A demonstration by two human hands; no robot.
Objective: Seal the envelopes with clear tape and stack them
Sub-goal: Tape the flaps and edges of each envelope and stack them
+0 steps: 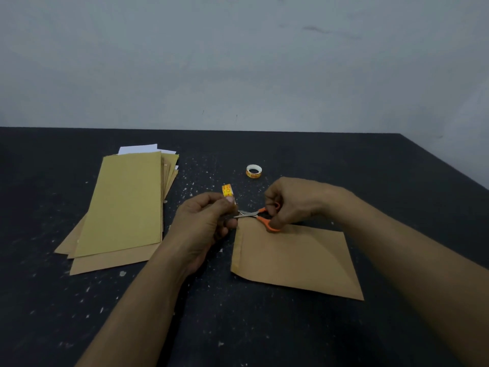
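Fingers of the left hand (209,221) are pinching a yellow-printed tape roll (228,193) upright, just beyond the corner of a flat brown paper envelope (296,258). The right hand (293,202) is gripping orange-handled scissors (260,217) with curled fingers. Stacked envelopes (124,207) are lying to the left on the speckled black table (344,168).

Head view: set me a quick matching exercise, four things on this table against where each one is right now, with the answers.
Things:
1. scissors
2. spare tape roll
3. single envelope
4. envelope stack

Places:
A. flat on the table, right side
B. gripped by the right hand
C. piled on the left
D. lying alone, farther back than the tape roll in the left hand

Pairs: 1-B, 2-D, 3-A, 4-C
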